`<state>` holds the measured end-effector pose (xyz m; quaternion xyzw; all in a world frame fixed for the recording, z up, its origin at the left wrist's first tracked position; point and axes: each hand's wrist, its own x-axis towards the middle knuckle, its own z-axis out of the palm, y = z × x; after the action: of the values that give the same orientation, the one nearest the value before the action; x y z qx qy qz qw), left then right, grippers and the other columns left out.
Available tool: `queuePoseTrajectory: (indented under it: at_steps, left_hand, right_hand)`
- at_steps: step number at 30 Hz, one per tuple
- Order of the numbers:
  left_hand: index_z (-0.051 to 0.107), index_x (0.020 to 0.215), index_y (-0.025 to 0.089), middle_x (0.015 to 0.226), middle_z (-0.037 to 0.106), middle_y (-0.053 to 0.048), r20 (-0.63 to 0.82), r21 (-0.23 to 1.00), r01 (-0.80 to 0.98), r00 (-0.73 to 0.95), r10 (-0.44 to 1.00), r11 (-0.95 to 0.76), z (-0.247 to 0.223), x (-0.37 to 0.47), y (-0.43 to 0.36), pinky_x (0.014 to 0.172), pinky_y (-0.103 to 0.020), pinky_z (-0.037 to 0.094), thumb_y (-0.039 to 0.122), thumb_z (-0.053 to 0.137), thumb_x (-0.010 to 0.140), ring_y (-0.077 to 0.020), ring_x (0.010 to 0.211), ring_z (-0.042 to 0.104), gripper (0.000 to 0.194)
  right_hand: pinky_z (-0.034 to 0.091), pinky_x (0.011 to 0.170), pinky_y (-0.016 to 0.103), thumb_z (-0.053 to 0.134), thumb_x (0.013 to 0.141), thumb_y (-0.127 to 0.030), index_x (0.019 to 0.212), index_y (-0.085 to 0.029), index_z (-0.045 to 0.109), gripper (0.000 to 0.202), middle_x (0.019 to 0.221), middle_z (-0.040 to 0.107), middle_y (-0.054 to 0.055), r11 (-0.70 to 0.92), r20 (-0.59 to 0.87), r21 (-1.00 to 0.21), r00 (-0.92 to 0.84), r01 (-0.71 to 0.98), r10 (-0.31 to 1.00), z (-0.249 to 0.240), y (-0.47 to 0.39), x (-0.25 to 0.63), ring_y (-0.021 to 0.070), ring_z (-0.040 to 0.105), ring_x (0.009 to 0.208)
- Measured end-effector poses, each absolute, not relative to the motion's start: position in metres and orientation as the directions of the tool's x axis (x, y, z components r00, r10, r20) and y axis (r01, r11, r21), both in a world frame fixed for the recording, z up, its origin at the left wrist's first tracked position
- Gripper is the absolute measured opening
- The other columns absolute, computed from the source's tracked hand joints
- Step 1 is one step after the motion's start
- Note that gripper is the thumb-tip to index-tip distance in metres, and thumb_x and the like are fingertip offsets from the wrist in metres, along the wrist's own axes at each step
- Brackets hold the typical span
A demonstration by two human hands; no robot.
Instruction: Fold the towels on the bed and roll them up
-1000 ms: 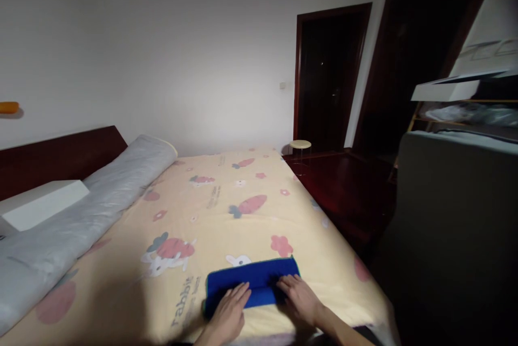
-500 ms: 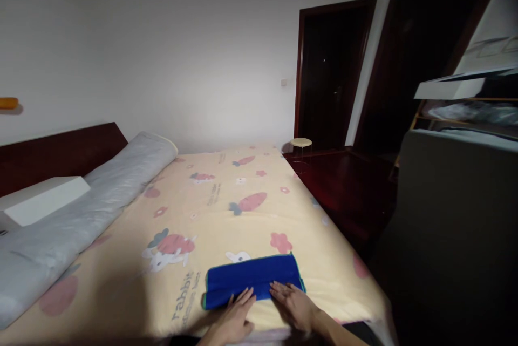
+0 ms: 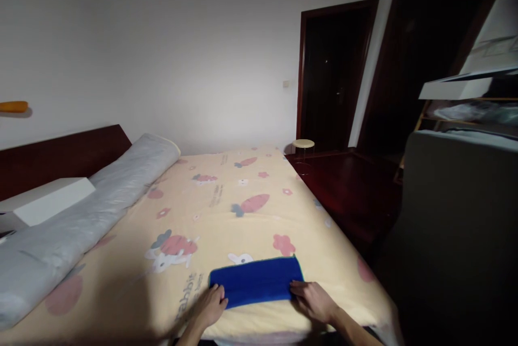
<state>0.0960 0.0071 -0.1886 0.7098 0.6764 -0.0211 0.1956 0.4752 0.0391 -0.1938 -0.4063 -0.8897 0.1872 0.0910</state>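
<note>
A folded blue cloth (image 3: 257, 280) with green-stitched edges lies flat on the bed, close to its near edge. My left hand (image 3: 211, 307) is at the cloth's near left corner, its fingers curled and closed on the edge. At the right end, my right hand (image 3: 315, 300) pinches the near corner between thumb and fingers. Beneath the cloth is a pale yellow bedsheet (image 3: 251, 238) printed with rabbits, carrots and flowers.
A rolled grey quilt (image 3: 109, 195) lies along the bed's left side, with a white box (image 3: 52, 200) on it by the dark headboard (image 3: 68, 154). Right of the bed stand a round stool (image 3: 303, 143) and a large dark panel (image 3: 457, 216). A door (image 3: 338, 76) is at the back.
My hands have moved apart, from flat on the cloth's near middle edge to its two near corners. Their fingers have closed on it. The view has shifted slightly.
</note>
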Motion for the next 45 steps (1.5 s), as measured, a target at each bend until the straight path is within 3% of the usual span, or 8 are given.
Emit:
queuePoseTrajectory:
  at_steps: [7, 11, 14, 17, 22, 29, 35, 45]
  left_hand:
    - [0.062, 0.105, 0.024, 0.113, 0.067, -0.007, -0.305, 0.198, 0.98, 0.041, 0.952, 0.021, -0.195, 0.089, 0.008, 0.095, -0.032, 0.041, 0.035, 0.045, 0.086, -0.0217, 0.112, 0.058, 0.028]
    - [0.056, 0.126, 0.021, 0.137, 0.057, -0.012, -0.303, 0.167, 0.985, 0.015, 0.953, 0.037, -0.199, 0.093, 0.007, 0.11, -0.04, 0.031, 0.033, 0.046, 0.084, -0.0277, 0.133, 0.043, 0.044]
    - [0.048, 0.136, 0.02, 0.15, 0.044, -0.011, -0.275, 0.173, 0.985, 0.037, 0.961, 0.012, -0.202, 0.111, 0.006, 0.117, -0.043, 0.022, 0.026, 0.043, 0.084, -0.0279, 0.142, 0.033, 0.052]
    - [0.051, 0.133, 0.025, 0.145, 0.05, -0.006, -0.205, 0.308, 0.944, 0.187, 0.961, -0.118, -0.201, 0.133, 0.005, 0.116, -0.038, 0.025, 0.024, 0.033, 0.089, -0.0217, 0.137, 0.04, 0.048]
    - [0.048, 0.137, 0.028, 0.147, 0.05, -0.004, -0.238, 0.455, 0.878, 0.277, 0.931, -0.145, -0.198, 0.144, 0.006, 0.115, -0.037, 0.028, 0.034, 0.032, 0.091, -0.0178, 0.136, 0.041, 0.049]
    - [0.04, 0.143, 0.036, 0.158, 0.03, 0.001, -0.312, 0.265, 0.96, 0.174, 0.934, -0.09, -0.198, 0.109, 0.006, 0.117, -0.054, 0.019, 0.041, 0.026, 0.094, -0.0219, 0.145, 0.027, 0.051]
    - [0.043, 0.142, 0.028, 0.157, 0.033, -0.005, -0.216, 0.086, 0.994, 0.079, 0.973, -0.062, -0.203, 0.109, 0.005, 0.117, -0.057, 0.019, 0.041, 0.021, 0.095, -0.0247, 0.145, 0.028, 0.054]
    - [0.047, 0.138, 0.028, 0.157, 0.034, -0.004, -0.294, 0.384, 0.903, 0.319, 0.901, -0.194, -0.196, 0.184, 0.023, 0.119, -0.052, 0.019, 0.042, 0.027, 0.09, -0.0225, 0.145, 0.028, 0.053]
  right_hand:
    - [0.044, 0.085, 0.035, 0.039, 0.089, -0.033, 0.097, -0.021, 0.066, 0.031, 0.108, 0.069, 0.011, 0.595, 0.015, -0.335, -0.628, 0.73, 0.778, -0.208, 0.046, 0.497, 0.0259, 0.063, 0.098]
    - [0.041, 0.089, 0.041, 0.036, 0.089, -0.03, 0.086, -0.02, 0.068, 0.033, 0.095, 0.07, 0.012, 0.594, 0.039, -0.297, -0.612, 0.747, 0.79, -0.207, 0.051, 0.494, 0.0271, 0.064, 0.094]
    - [0.037, 0.101, 0.044, 0.038, 0.089, -0.03, 0.11, -0.019, 0.067, 0.038, 0.118, 0.067, 0.015, 0.522, 0.031, -0.359, -0.55, 0.773, 0.835, -0.204, 0.051, 0.48, 0.0292, 0.058, 0.114]
    - [0.029, 0.111, 0.048, 0.043, 0.088, -0.04, 0.14, -0.02, 0.047, 0.056, 0.145, 0.049, 0.014, 0.451, -0.082, -0.479, -0.55, 0.753, 0.831, -0.202, 0.046, 0.459, 0.0306, 0.043, 0.133]
    - [0.019, 0.113, 0.06, 0.045, 0.088, -0.057, 0.145, -0.03, 0.041, 0.063, 0.152, 0.039, 0.011, 0.432, -0.164, -0.573, -0.614, 0.697, 0.772, -0.205, 0.037, 0.442, 0.0333, 0.034, 0.14]
    - [0.015, 0.112, 0.065, 0.032, 0.093, -0.061, 0.146, -0.025, 0.041, 0.064, 0.153, 0.036, 0.011, 0.339, -0.18, -0.406, -0.439, 0.848, 0.88, -0.218, 0.05, 0.471, 0.0351, 0.027, 0.142]
    - [0.017, 0.113, 0.062, 0.025, 0.095, -0.063, 0.143, -0.021, 0.045, 0.067, 0.154, 0.033, 0.015, 0.261, -0.145, -0.352, -0.328, 0.899, 0.934, -0.214, 0.05, 0.465, 0.0324, 0.026, 0.143]
    - [0.014, 0.111, 0.066, 0.029, 0.09, -0.07, 0.142, -0.025, 0.046, 0.071, 0.152, 0.036, 0.016, 0.417, -0.214, -0.509, -0.58, 0.753, 0.786, -0.188, 0.048, 0.415, 0.0348, 0.026, 0.143]
